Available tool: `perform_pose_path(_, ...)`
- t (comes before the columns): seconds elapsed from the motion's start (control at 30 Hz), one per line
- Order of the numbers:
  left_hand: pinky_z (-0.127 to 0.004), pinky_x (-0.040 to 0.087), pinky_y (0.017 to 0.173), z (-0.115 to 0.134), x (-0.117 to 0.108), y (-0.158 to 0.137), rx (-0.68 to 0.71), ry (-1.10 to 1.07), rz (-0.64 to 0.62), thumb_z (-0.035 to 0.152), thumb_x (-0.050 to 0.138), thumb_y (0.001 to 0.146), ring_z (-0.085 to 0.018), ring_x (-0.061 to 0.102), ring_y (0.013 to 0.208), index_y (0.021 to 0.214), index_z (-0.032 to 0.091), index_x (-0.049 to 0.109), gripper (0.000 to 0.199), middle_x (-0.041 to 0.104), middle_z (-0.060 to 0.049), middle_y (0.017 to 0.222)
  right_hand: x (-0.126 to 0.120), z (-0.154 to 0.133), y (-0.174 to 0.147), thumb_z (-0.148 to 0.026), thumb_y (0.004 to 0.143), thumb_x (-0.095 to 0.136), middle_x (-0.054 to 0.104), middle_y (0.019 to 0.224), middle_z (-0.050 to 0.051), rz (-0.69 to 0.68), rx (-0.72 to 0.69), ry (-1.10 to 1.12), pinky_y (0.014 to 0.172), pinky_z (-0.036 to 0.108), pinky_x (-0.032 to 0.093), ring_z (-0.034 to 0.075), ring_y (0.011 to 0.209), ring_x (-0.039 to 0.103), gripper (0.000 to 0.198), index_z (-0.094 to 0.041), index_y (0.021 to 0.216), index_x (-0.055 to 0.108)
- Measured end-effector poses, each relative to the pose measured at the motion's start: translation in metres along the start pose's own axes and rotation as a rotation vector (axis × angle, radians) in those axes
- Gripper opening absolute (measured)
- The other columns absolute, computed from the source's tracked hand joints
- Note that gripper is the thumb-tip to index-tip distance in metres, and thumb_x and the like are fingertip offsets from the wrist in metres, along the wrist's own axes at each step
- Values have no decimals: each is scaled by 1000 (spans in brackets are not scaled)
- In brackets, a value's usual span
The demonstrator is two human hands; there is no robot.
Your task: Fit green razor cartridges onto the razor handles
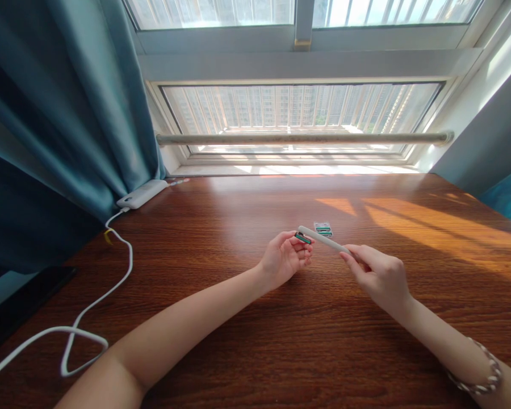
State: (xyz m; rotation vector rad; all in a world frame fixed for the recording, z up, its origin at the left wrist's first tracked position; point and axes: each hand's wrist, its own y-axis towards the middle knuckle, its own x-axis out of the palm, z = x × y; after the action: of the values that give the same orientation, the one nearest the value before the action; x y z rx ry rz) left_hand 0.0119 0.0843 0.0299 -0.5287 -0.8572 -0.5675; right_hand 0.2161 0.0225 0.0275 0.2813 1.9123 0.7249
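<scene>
My left hand [284, 261] is palm up over the table, its thumb and fingertips closed on a small dark razor cartridge [303, 238] with a green strip. In my right hand [377, 275] is a slim white razor handle [326, 240], pinched by its near end. The handle slants up to the left, its far tip at the cartridge; whether the two are joined I cannot tell. Just behind the handle, a small clear case [322, 229] with similar green-striped pieces lies on the table.
The brown wooden table [221, 341] reaches back to a window with a rail [302, 138]. On the left are a blue curtain [106, 85], a white power strip [142, 195], its looping white cord [131, 258] and a dark flat object [29, 307] at the edge.
</scene>
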Motion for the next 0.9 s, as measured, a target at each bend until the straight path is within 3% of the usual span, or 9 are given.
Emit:
perform_pose_path(0.17, -26, 41, 63, -1, -2, 1, -1, -12, -10, 32, 45, 75, -14, 54, 65, 74, 9, 61, 28, 59, -10, 71, 0, 0, 0, -32, 80, 51, 63, 65, -1, -34, -9, 9, 53, 19, 34, 8, 51, 52, 19, -20, 87, 64)
perform_pose_path(0.4, -24, 42, 66, 0, 1, 0, 3, 23, 14, 31, 46, 74, -13, 55, 67, 84, 5, 63, 33, 62, -11, 78, -1, 1, 1, -33, 79, 52, 63, 65, -2, 45, 45, -3, 50, 19, 33, 7, 48, 50, 19, -20, 84, 65)
perform_pose_path(0.6, -26, 42, 66, 1, 3, 0, 73, 2, 73, 26, 49, 72, -15, 57, 69, 74, 9, 63, 22, 65, -9, 77, -2, -1, 1, -33, 79, 53, 61, 63, -3, -21, 28, 3, 52, 20, 33, 7, 50, 51, 17, -22, 86, 64)
perform_pose_path(0.9, -26, 43, 65, 0, 3, -1, 108, -14, 66, 27, 47, 73, -13, 55, 67, 75, 9, 63, 24, 63, -9, 77, -1, -1, 0, -34, 79, 52, 61, 62, -3, 15, 44, -55, 51, 20, 32, 7, 48, 50, 18, -22, 85, 65)
